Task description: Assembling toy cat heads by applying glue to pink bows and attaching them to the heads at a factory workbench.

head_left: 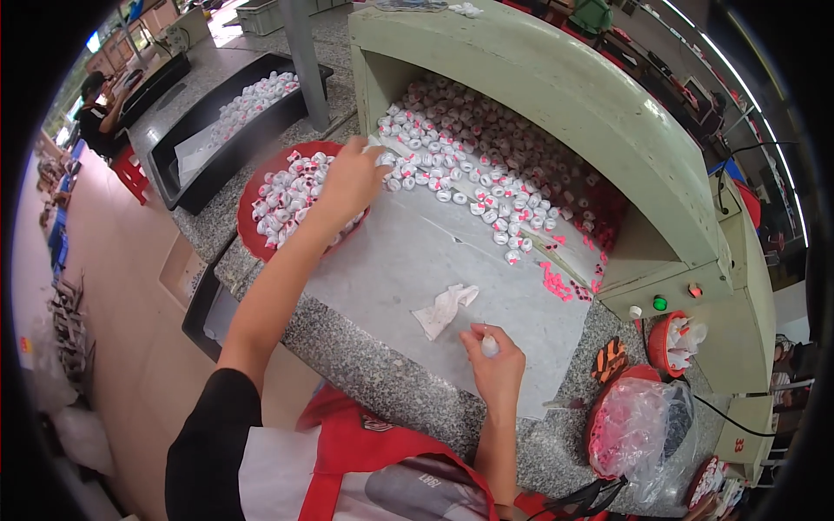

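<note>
My left hand [351,181] reaches past the right rim of a red bowl [249,236] heaped with small white round pieces marked with pink. Its fingers are bent around a small white round piece [385,160] at the left edge of a larger pile [443,165]. That pile spreads out from under a pale green arched housing [556,95]. Near the front of the grey sheet [391,260], my right hand [497,365] is closed around a small whitish object [490,346] with a rounded end; the fingers hide most of it. A crumpled white cloth [446,311] lies just beyond this hand.
Loose pink bits [556,282] lie at the housing's right opening, near its buttons [660,302]. To the right stand a red cup [662,340] of white scraps and a plastic-covered red bowl [599,434]. A black tray [182,195] stands left, by a metal post [306,69]. Another person [100,113] sits far left.
</note>
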`<state>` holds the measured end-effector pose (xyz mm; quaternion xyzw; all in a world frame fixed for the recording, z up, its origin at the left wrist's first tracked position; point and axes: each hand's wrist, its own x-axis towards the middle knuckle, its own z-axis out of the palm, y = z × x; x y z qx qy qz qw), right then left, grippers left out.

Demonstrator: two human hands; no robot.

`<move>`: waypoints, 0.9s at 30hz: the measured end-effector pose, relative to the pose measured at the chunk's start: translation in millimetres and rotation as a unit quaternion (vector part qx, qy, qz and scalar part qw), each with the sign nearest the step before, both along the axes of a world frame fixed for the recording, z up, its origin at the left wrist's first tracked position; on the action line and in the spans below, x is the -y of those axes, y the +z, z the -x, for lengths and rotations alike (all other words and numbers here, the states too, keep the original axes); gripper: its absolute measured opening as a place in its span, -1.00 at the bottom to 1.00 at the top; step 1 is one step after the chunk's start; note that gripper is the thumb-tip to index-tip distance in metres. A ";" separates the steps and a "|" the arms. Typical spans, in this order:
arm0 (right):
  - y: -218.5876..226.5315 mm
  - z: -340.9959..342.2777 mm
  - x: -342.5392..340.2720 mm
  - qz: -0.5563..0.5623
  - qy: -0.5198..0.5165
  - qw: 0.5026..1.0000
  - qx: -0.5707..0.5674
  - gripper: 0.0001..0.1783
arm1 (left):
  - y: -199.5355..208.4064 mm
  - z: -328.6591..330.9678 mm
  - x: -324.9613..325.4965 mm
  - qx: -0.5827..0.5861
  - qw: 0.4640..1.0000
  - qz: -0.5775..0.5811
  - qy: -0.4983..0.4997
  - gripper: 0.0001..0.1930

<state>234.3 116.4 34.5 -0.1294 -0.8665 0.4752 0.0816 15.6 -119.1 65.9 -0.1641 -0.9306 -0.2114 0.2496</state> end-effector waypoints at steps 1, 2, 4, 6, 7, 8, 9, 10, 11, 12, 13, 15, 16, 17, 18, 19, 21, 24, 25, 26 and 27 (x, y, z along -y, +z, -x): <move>2.2 -2.2 2.3 -0.001 0.007 1.000 -0.002 -0.72 | -10.1 31.0 -12.9 0.084 0.993 0.067 0.045 -0.68; 3.4 -6.6 3.1 0.006 0.010 1.000 -0.011 -0.72 | -23.9 52.7 -26.4 0.167 0.973 0.131 0.085 -0.67; -0.2 -17.2 -6.3 0.010 0.007 1.000 -0.021 -0.72 | -45.9 58.8 -49.4 0.153 0.966 0.195 0.073 -0.66; -8.6 -26.2 -17.6 0.072 -0.038 0.997 0.012 -0.73 | -56.8 57.6 -67.1 0.139 0.953 0.262 0.063 -0.63; -8.2 -27.8 -21.9 0.072 -0.051 0.996 0.013 -0.73 | -56.2 41.4 -85.7 0.154 0.975 0.139 0.080 -0.64; -6.3 -25.9 -20.9 0.015 -0.008 1.000 -0.019 -0.74 | -56.8 24.3 -96.7 0.170 0.980 0.017 0.101 -0.65; -4.7 -21.8 -18.5 -0.040 0.035 0.997 -0.050 -0.75 | -60.1 11.6 -106.6 0.171 0.981 0.023 0.094 -0.65; -2.8 -12.4 -10.9 -0.035 0.031 0.998 -0.050 -0.75 | -62.0 -0.6 -113.8 0.163 0.983 0.022 0.080 -0.65; -1.0 -0.4 -0.6 -0.049 0.043 0.996 -0.056 -0.75 | -64.3 -10.8 -120.1 0.156 0.985 0.021 0.065 -0.63; -0.4 4.6 7.9 -0.063 0.055 0.995 -0.063 -0.74 | -65.2 -18.5 -122.6 0.156 0.986 0.026 0.060 -0.63; -2.0 6.3 13.1 -0.061 0.049 0.995 -0.065 -0.74 | -65.0 -21.4 -124.6 0.141 0.989 0.032 0.037 -0.64; -6.8 10.6 19.1 -0.120 0.138 0.980 0.072 -0.73 | -64.2 -29.5 -126.8 0.122 0.992 0.041 0.008 -0.63; -10.4 4.7 19.9 -0.133 0.140 0.978 0.083 -0.71 | -63.0 -32.6 -124.9 0.077 0.997 0.026 -0.006 -0.63; -13.9 -0.9 19.3 -0.129 0.136 0.979 0.082 -0.71 | -62.1 -35.7 -119.2 0.036 0.999 0.013 -0.018 -0.62; -16.9 -5.6 13.0 -0.086 0.098 0.991 0.024 -0.72 | -60.0 -36.2 -114.5 0.036 0.999 0.016 -0.023 -0.62; -18.5 -10.9 4.2 -0.047 0.059 0.997 -0.032 -0.73 | -54.2 -39.5 -113.1 0.018 0.996 0.021 -0.086 -0.64; -32.6 -19.1 -17.1 0.001 -0.004 1.000 -0.004 -0.75 | -51.5 -44.7 -114.9 0.006 0.988 0.020 -0.154 -0.67; -33.6 -33.3 -30.2 0.062 -0.066 0.995 0.040 -0.77 | -56.9 -46.6 -132.8 -0.053 0.967 0.013 -0.248 -0.66; -28.4 -39.0 -35.2 0.081 -0.066 0.993 0.058 -0.77 | -59.3 -51.8 -141.5 -0.017 0.961 -0.009 -0.275 -0.67; -18.4 -46.6 -44.2 0.032 -0.106 0.993 0.033 -0.78 | -60.1 -56.2 -150.3 0.019 0.952 -0.031 -0.304 -0.69; -10.0 -56.1 -57.2 -0.037 -0.155 0.987 0.013 -0.77 | -57.0 -59.8 -155.4 0.041 0.951 -0.043 -0.304 -0.70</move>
